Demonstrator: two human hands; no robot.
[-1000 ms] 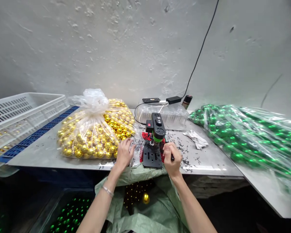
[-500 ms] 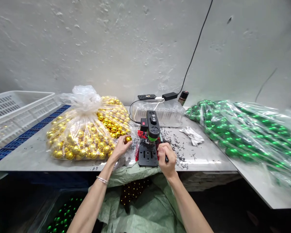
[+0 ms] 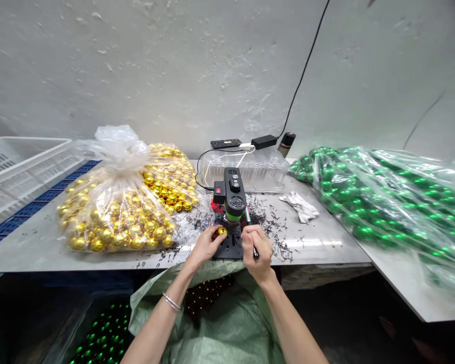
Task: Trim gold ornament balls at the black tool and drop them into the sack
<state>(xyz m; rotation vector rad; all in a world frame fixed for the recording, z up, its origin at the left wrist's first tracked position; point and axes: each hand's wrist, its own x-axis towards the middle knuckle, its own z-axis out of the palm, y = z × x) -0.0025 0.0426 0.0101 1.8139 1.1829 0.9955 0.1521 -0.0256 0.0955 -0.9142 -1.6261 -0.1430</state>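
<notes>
Between the fingertips of my left hand (image 3: 206,243) is a shiny gold ball (image 3: 222,231), held just over the left part of a black slotted base plate (image 3: 233,245). The plate belongs to a small black bench drill press (image 3: 234,189), whose head overhangs it. My right hand (image 3: 258,247) is wrapped round the black lever handle (image 3: 255,253) at the machine's right side. Black shavings (image 3: 273,227) lie scattered about the machine. Red material (image 3: 217,206) shows beneath it. Its tool tip is hard to make out.
Left stand a clear bag of gold balls (image 3: 114,222) and a white crate (image 3: 34,162). Bagged green balls (image 3: 382,202) lie right, past a white glove (image 3: 300,206). Behind are a clear plastic tray (image 3: 265,172) and cables. A green sack (image 3: 227,323) hangs open below the table edge.
My left hand has moved right with the gold ball, from beside the gold bag to over the base plate. My right hand stays on the lever handle. The view has shifted slightly.
</notes>
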